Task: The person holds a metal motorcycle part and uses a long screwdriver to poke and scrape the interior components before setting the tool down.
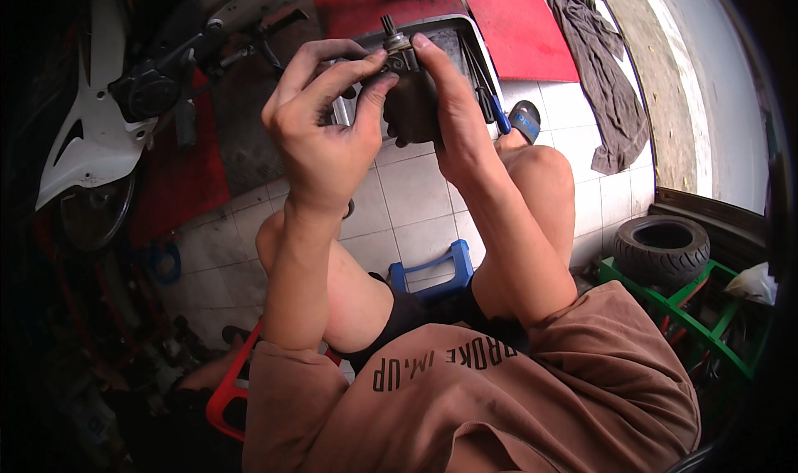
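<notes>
In front of me I hold up a dark, grimy starter motor (412, 107), its toothed metal shaft pointing up and away. My right hand (458, 111) is wrapped round the motor's right side, the thumb pressed near the collar at the shaft's base. From the left, the thumb and fingertips of my left hand (328, 115) pinch the motor's upper end beside that collar. Whether a small part sits between those fingertips is hidden. Behind the motor lies a metal tray (490, 53) with dark tools and a blue-handled tool (501, 115) along its right side.
A motorbike with a white panel (87, 145) stands at the left. Red mats (524, 28) cover part of the tiled floor; a crumpled grey-brown cloth (611, 99) lies beyond. A blue stool (440, 273) is below me. At right, a tyre (662, 247) rests on a green frame (698, 336).
</notes>
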`<state>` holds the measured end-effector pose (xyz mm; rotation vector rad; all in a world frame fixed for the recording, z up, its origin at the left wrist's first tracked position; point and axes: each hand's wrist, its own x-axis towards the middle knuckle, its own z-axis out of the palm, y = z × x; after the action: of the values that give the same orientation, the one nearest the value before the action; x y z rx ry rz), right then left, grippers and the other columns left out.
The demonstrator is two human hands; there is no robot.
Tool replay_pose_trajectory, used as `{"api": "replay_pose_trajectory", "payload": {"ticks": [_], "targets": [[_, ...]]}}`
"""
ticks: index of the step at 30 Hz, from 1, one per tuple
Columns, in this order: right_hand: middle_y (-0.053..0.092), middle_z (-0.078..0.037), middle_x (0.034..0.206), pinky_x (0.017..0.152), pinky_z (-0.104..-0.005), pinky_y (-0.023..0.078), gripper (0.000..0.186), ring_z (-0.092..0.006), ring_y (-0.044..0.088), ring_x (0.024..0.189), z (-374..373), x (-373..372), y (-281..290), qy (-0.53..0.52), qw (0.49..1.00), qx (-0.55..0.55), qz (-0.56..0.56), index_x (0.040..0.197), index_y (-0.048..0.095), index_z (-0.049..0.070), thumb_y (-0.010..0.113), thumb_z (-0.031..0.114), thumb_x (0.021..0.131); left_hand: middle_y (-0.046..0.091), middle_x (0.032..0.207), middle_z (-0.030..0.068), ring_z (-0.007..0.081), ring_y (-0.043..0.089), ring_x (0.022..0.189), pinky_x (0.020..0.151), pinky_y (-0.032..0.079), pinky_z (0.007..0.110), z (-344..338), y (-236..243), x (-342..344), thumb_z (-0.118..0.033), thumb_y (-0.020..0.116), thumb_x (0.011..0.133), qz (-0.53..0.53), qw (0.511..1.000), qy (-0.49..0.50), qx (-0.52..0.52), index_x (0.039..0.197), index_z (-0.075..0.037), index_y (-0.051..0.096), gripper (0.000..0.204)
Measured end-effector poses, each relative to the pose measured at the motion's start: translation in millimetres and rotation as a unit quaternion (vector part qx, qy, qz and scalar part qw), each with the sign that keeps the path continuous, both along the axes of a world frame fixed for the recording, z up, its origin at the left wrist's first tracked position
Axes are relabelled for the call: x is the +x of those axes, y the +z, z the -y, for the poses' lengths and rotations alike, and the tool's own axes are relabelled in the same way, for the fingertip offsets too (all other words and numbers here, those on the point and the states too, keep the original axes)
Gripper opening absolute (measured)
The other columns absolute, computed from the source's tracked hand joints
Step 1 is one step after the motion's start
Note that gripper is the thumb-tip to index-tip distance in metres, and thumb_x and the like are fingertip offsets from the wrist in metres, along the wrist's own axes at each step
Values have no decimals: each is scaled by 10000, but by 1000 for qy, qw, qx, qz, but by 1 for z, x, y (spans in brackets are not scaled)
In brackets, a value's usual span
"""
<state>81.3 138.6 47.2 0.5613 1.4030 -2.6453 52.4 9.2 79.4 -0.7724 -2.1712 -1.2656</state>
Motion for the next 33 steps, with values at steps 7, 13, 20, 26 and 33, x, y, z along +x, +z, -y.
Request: {"api": "replay_pose_trajectory", "payload": {"ticks": [7, 13, 20, 26, 33], "targets": [[629, -25, 709, 528, -219, 418, 512, -72, 552, 588, -5, 0, -1, 13, 1000, 14, -6, 857, 690, 9, 592, 510, 893, 669, 846, 106, 230, 665, 740, 662, 519, 300, 0, -4, 1, 59, 755, 649, 27, 999, -13, 31, 859, -10, 717, 224], [599, -28, 653, 493, -220, 401, 516, -74, 531, 557, -11, 2, 0, 3, 994, 106, -39, 786, 658, -15, 665, 498, 844, 691, 873, 125, 241, 684, 768, 675, 524, 294, -4, -8, 10, 103, 722, 663, 30, 998, -11, 48, 857, 13, 695, 216], [580, -32, 608, 470, -227, 386, 507, -77, 512, 523, -11, 4, 0, -10, 990, 133, -44, 720, 637, -10, 678, 481, 839, 702, 892, 128, 233, 694, 788, 687, 536, 288, -6, -16, 11, 121, 712, 679, 12, 998, 3, 58, 868, 20, 689, 216], [608, -62, 670, 466, -255, 395, 509, -108, 526, 531, -10, 8, 8, 40, 999, -9, -36, 811, 646, -5, 601, 497, 879, 702, 899, 115, 231, 690, 803, 701, 536, 300, -8, -11, 15, 88, 727, 688, -12, 999, -1, 43, 905, 2, 706, 234], [593, -84, 650, 439, -264, 416, 492, -159, 572, 512, -12, 7, 3, 93, 994, -16, -57, 869, 632, -23, 612, 468, 856, 684, 937, 111, 219, 670, 852, 753, 514, 305, -1, -5, 4, 21, 740, 691, 51, 994, -51, 81, 931, -19, 721, 244]]}}
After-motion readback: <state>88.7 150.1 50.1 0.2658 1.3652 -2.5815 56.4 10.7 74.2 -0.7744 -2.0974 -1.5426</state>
